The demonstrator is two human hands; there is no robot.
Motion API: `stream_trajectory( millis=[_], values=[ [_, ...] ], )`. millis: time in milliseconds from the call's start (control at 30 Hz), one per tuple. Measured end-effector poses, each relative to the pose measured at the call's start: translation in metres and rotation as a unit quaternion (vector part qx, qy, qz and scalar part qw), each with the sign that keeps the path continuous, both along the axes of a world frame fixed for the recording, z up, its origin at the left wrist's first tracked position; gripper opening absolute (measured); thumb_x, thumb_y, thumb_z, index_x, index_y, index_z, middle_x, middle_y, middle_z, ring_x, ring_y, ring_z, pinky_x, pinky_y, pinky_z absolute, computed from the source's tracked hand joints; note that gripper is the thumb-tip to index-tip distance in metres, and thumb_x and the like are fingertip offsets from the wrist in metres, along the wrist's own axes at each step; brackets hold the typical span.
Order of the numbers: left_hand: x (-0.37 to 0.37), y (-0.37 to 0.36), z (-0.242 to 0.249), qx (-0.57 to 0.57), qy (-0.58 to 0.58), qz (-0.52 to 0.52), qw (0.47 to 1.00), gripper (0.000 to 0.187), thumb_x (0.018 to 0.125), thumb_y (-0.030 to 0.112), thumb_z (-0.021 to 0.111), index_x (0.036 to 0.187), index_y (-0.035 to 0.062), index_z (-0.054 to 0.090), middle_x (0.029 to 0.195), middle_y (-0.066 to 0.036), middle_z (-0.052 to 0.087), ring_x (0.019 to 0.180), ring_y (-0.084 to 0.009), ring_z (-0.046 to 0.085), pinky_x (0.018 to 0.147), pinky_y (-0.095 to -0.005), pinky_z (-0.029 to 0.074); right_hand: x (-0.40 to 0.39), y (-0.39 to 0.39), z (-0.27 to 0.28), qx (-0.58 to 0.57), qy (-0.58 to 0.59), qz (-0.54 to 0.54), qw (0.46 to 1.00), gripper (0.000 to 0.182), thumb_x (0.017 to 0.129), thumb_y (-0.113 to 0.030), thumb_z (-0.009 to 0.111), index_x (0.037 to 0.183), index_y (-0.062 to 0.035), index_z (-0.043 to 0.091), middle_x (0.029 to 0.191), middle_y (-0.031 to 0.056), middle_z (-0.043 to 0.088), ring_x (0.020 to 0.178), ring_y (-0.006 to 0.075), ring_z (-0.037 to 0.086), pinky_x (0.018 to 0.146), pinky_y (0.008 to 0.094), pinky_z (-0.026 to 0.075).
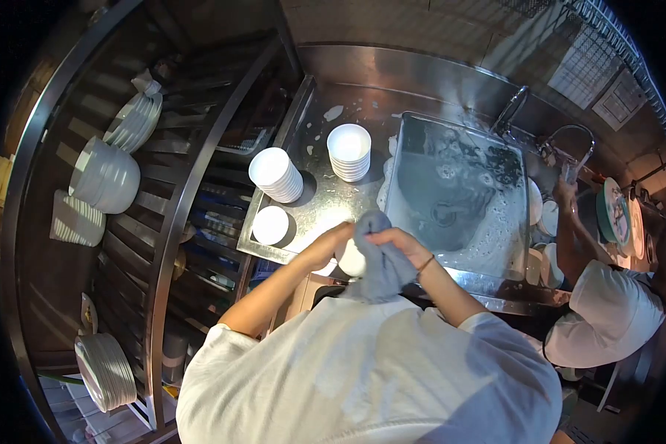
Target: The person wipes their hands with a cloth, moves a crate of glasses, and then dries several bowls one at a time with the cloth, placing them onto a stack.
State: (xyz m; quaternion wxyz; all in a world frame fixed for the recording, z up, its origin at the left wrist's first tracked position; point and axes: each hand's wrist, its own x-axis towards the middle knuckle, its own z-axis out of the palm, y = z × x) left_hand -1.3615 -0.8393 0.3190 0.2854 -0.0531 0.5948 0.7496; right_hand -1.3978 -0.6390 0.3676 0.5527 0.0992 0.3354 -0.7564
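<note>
In front of my chest, my left hand (327, 247) is closed on a small white bowl (353, 262), partly covered by a grey cloth (385, 271). The cloth is bunched in my right hand (397, 242), whose fingers press it at the bowl, and its lower end hangs toward my shirt. Just beyond my left hand, a white bowl (271, 226) sits on the metal drainboard (314, 203). Two tall stacks of similar white bowls stand farther back, a left stack (275, 175) and a right stack (349, 153).
A sink (451, 200) of sudsy water lies right of the drainboard, with a faucet (512, 111) behind it. At far right, another person's hand (566, 191) is near a second tap. A metal rack (189, 170) on the left holds stacked plates (105, 372) and bowls (105, 176).
</note>
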Motion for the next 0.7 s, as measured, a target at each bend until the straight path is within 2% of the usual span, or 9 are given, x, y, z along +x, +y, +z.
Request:
stream_trajectory(
  millis=[33, 133, 233, 333, 367, 433, 467, 533, 700],
  values=[
    [0.004, -0.003, 0.044, 0.112, -0.183, -0.091, 0.973, 0.049, 0.089, 0.039, 0.048, 0.123, 0.0038, 0.042, 0.118, -0.012, 0.051, 0.104, -0.0263, 0.053, 0.079, -0.0462, 0.051, -0.003, 0.008, -0.006, 0.016, 0.055, -0.018, 0.998, 0.020, 0.080, -0.012, 0.058, 0.097, -0.0023, 0.060, 0.091, 0.0066, 0.063, 0.077, 0.0145, 0.061, 0.071, 0.0287, 0.050],
    [-0.006, -0.012, 0.028, 0.198, -0.082, -0.062, 0.975, 0.036, 0.090, 0.025, 0.051, 0.117, 0.0021, 0.048, 0.109, -0.009, 0.057, 0.101, -0.0225, 0.056, 0.083, -0.0458, 0.050, -0.028, 0.024, -0.022, 0.065, 0.138, -0.081, 0.985, 0.023, 0.080, -0.010, 0.059, 0.101, -0.0005, 0.059, 0.094, 0.0076, 0.063, 0.082, 0.0156, 0.062, 0.074, 0.0292, 0.050],
    [-0.032, 0.021, 0.036, -0.063, 0.182, 0.093, 0.977, 0.019, 0.086, 0.017, 0.057, 0.097, 0.0009, 0.059, 0.086, -0.004, 0.060, 0.079, -0.0133, 0.058, 0.071, -0.0307, 0.047, -0.034, 0.005, -0.010, 0.133, 0.278, -0.382, 0.871, 0.024, 0.080, -0.005, 0.058, 0.104, -0.0029, 0.057, 0.099, 0.0076, 0.061, 0.091, 0.0172, 0.058, 0.080, 0.0319, 0.047],
    [-0.085, 0.014, 0.040, -0.335, 0.428, 0.154, 0.825, 0.013, 0.081, 0.011, 0.059, 0.077, -0.0014, 0.058, 0.066, -0.009, 0.054, 0.064, -0.0188, 0.056, 0.059, -0.0316, 0.043, -0.006, -0.028, -0.009, -0.011, 0.269, -0.406, 0.873, 0.032, 0.081, -0.007, 0.059, 0.113, -0.0060, 0.053, 0.106, 0.0043, 0.058, 0.093, 0.0160, 0.056, 0.080, 0.0320, 0.046],
    [-0.104, 0.008, 0.045, -0.333, 0.433, 0.153, 0.824, 0.013, 0.081, 0.011, 0.059, 0.077, -0.0014, 0.058, 0.066, -0.009, 0.054, 0.064, -0.0188, 0.056, 0.059, -0.0316, 0.043, 0.000, -0.022, -0.015, -0.014, 0.213, -0.375, 0.902, 0.034, 0.084, -0.012, 0.057, 0.116, -0.0073, 0.050, 0.112, 0.0044, 0.055, 0.098, 0.0168, 0.054, 0.085, 0.0329, 0.043],
    [-0.129, -0.001, 0.051, -0.387, 0.567, 0.156, 0.711, 0.009, 0.077, 0.006, 0.059, 0.072, -0.0005, 0.056, 0.065, -0.014, 0.050, 0.061, -0.0289, 0.053, 0.060, -0.0361, 0.042, 0.020, -0.005, 0.020, -0.036, 0.134, -0.330, 0.934, 0.032, 0.085, -0.013, 0.054, 0.116, -0.0065, 0.049, 0.110, 0.0052, 0.055, 0.098, 0.0177, 0.054, 0.086, 0.0324, 0.042],
    [-0.136, -0.006, 0.045, -0.384, 0.568, 0.157, 0.710, 0.009, 0.077, 0.006, 0.059, 0.072, -0.0005, 0.056, 0.065, -0.014, 0.050, 0.061, -0.0289, 0.053, 0.060, -0.0361, 0.042, 0.029, 0.005, 0.031, -0.057, 0.049, -0.280, 0.957, 0.030, 0.087, -0.015, 0.051, 0.116, -0.0057, 0.049, 0.108, 0.0061, 0.056, 0.098, 0.0186, 0.054, 0.088, 0.0319, 0.041],
    [-0.150, -0.013, 0.028, -0.468, 0.586, 0.106, 0.653, 0.002, 0.074, 0.003, 0.059, 0.073, 0.0011, 0.057, 0.069, -0.014, 0.054, 0.068, -0.0348, 0.053, 0.067, -0.0408, 0.041, 0.031, 0.026, 0.010, -0.041, 0.064, -0.304, 0.950, 0.030, 0.090, -0.022, 0.046, 0.114, -0.0058, 0.050, 0.103, 0.0067, 0.057, 0.094, 0.0194, 0.055, 0.087, 0.0324, 0.043],
    [-0.149, -0.013, 0.007, -0.543, 0.582, 0.053, 0.603, 0.006, 0.078, 0.009, 0.055, 0.078, 0.0040, 0.059, 0.079, -0.011, 0.055, 0.087, -0.0288, 0.055, 0.090, -0.0521, 0.035, 0.020, 0.052, -0.023, -0.095, 0.112, -0.422, 0.894, 0.031, 0.090, -0.025, 0.046, 0.114, -0.0055, 0.051, 0.103, 0.0070, 0.057, 0.094, 0.0193, 0.055, 0.086, 0.0326, 0.043]
  ],
)
